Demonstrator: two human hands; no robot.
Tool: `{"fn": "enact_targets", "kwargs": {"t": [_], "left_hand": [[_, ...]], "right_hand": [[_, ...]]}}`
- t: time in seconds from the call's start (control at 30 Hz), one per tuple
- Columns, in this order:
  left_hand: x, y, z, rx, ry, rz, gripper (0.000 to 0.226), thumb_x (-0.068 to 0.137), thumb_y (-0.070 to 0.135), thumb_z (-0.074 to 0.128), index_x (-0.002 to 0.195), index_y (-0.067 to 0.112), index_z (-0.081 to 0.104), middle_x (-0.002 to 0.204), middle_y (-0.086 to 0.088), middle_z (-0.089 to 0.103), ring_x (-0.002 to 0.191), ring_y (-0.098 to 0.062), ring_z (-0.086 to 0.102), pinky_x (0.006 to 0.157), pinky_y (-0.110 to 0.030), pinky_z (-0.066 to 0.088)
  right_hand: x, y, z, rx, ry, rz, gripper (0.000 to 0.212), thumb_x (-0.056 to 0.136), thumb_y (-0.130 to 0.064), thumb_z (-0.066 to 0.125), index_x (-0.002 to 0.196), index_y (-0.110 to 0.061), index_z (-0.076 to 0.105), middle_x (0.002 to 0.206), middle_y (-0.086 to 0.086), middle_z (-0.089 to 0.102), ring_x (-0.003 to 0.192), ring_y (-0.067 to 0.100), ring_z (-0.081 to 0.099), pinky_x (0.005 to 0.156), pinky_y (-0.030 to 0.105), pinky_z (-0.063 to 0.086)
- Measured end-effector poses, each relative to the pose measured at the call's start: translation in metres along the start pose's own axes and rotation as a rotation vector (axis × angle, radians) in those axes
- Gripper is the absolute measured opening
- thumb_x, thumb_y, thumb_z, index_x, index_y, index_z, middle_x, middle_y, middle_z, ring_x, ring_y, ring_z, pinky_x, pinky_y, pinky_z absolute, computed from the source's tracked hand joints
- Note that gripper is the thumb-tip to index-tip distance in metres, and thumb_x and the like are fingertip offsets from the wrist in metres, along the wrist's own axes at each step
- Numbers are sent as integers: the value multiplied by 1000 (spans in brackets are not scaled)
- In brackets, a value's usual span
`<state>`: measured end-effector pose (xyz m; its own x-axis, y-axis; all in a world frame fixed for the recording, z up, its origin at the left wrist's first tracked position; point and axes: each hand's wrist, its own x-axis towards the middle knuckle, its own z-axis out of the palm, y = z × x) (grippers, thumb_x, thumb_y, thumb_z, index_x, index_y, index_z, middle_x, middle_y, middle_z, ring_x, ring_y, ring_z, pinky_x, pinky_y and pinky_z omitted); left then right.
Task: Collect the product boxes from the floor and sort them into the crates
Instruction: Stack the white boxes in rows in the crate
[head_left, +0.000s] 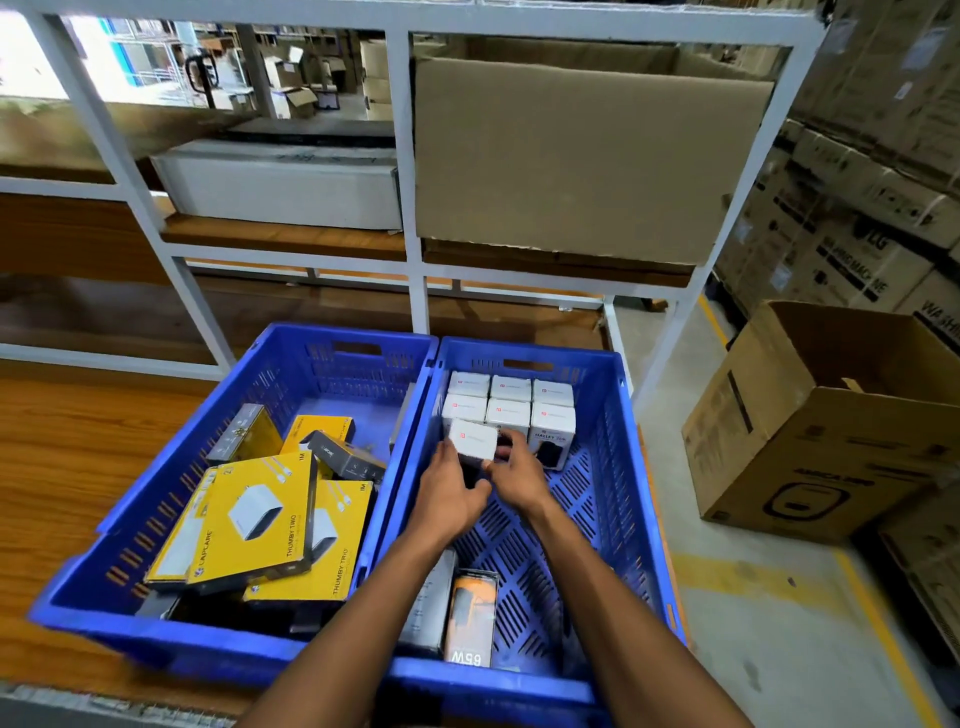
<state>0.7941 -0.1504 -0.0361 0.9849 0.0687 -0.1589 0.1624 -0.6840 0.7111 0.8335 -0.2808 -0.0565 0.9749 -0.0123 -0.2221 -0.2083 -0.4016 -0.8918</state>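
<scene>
1. Warehouse shelving fills the far side: a white steel rack (410, 171) holding a large plain carton (582, 161), with stacked printed cartons on the right and an open brown carton (810, 426) on the concrete floor (737, 582) near them.
2. Two blue crates sit side by side on a wooden platform (57, 467) in the near middle. The left crate (171, 467) holds a loose jumble of yellow boxes (254, 519) and a few grey ones, lying at odd angles.
3. Sorted more neatly, the right crate (618, 467) carries small white boxes (511, 402) packed in rows against its far wall, while an orange-and-black box (470, 618) stands at its near left corner.
4. Both bare arms reach into the right crate. The left hand (449, 493) and right hand (519, 475) meet around one white box (474, 440), which is tilted and just in front of the packed rows.
5. Left fingers curl round the box's near-left side; right fingers pinch its near-right edge. Both are closed on it.
6. Judging by this, the step in hand is placing: the box looks about to join the rows. The next move calls for squaring it upright and sliding it snug against its neighbours before letting go.
</scene>
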Motion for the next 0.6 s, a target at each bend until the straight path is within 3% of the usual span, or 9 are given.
{"fn": "enact_targets", "kwargs": {"t": [0.07,0.13,0.2,0.27,0.33,0.4,0.47,0.6], "left_hand": [[1,0,0,42,-36,-32,94,98,33,69,167,6,11,173,-16,17,154,-36,31,123,-43,35],[-1,1,1,66,-53,-44,93,100,32,66,167,5,8,175,-15,9,155,-37,31,121,-42,36],[-2,-1,3,77,-49,-28,81,99,28,66,164,6,22,170,-17,26,149,-38,41,119,-43,42],[-1,-5,5,62,-34,-12,57,97,22,66,149,9,46,144,-16,58,129,-36,60,107,-45,53],[-1,-7,6,57,-56,-18,48,96,18,65,141,12,51,126,-13,66,113,-33,68,95,-42,59],[2,-8,8,73,-90,-28,52,96,16,62,146,13,49,130,-14,65,113,-33,67,94,-40,58],[6,-7,9,85,-130,-40,59,95,16,59,152,12,44,143,-16,60,125,-36,62,104,-44,54],[13,-5,9,131,-213,-86,74,96,18,57,163,11,26,159,-19,45,140,-40,51,113,-48,48]], "right_hand": [[3,-1,4,16,15,28,55,100,-8,64,147,-15,38,125,1,56,115,23,59,101,42,54],[6,1,9,9,18,24,45,100,-6,63,140,-13,44,118,0,57,111,22,60,101,42,54],[7,3,13,-15,-6,9,35,100,-4,61,132,-15,52,115,1,61,110,24,62,97,41,54],[9,6,15,-19,-37,7,35,99,0,56,129,-18,55,114,1,64,105,25,63,90,43,53],[13,11,15,-3,-51,9,43,96,3,53,127,-26,56,113,0,67,100,26,65,83,46,55],[18,20,15,33,-70,22,54,93,6,49,129,-33,57,116,2,69,96,28,68,73,45,55],[25,32,17,91,-109,61,59,94,8,46,138,-31,55,122,6,68,95,30,68,69,42,51],[19,32,17,183,-184,130,53,100,8,45,148,-15,50,126,6,66,105,29,68,83,41,55]]}}
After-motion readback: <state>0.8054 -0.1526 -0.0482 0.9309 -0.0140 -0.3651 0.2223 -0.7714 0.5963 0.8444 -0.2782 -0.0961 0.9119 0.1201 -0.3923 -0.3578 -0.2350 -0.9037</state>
